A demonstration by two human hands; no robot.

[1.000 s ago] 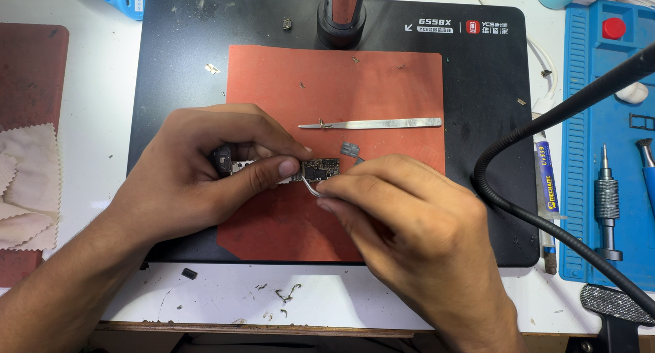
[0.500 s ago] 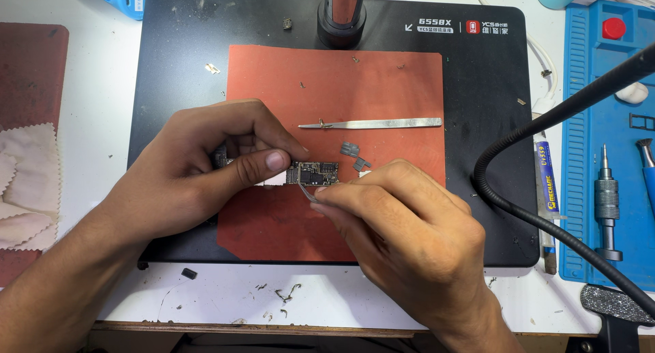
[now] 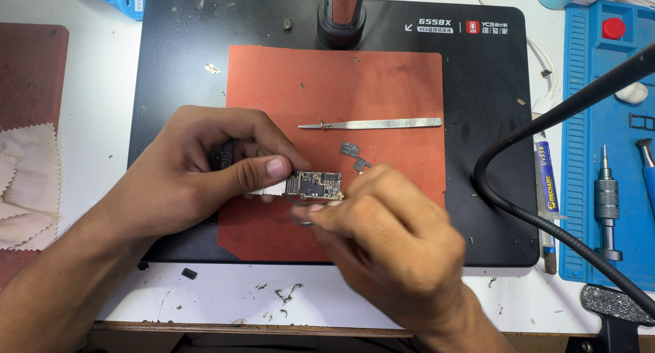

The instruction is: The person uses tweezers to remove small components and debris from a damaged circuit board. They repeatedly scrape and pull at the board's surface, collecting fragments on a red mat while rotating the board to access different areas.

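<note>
From the head view, my left hand (image 3: 205, 172) pinches the small circuit board (image 3: 315, 186) between thumb and fingers, gripping its left end and holding it over the orange mat (image 3: 382, 87). The board lies flat, its chip side up, near the middle of the mat. My right hand (image 3: 385, 240) comes in from five o'clock, fingers drawn together around a thin tool (image 3: 303, 222) whose tip I can barely see at the board's lower edge; the tool is mostly hidden by my fingers, so I cannot tell what kind it is.

At one o'clock from the board, just beside it, lie two small grey metal pieces (image 3: 355, 156). Further toward twelve o'clock rests a flat metal blade (image 3: 372, 123), lying crosswise on the mat. The mat sits on a black work pad (image 3: 491, 155), with a dark post (image 3: 343, 11) standing at its twelve o'clock edge.

At three o'clock a black flexible hose (image 3: 539, 209) curves across the pad's right edge, over a small tube (image 3: 546, 182). Beyond it is a blue tray (image 3: 614, 121) holding a screwdriver (image 3: 606, 203). At nine o'clock pale cloths (image 3: 24, 189) lie on the white table (image 3: 95, 121)
</note>
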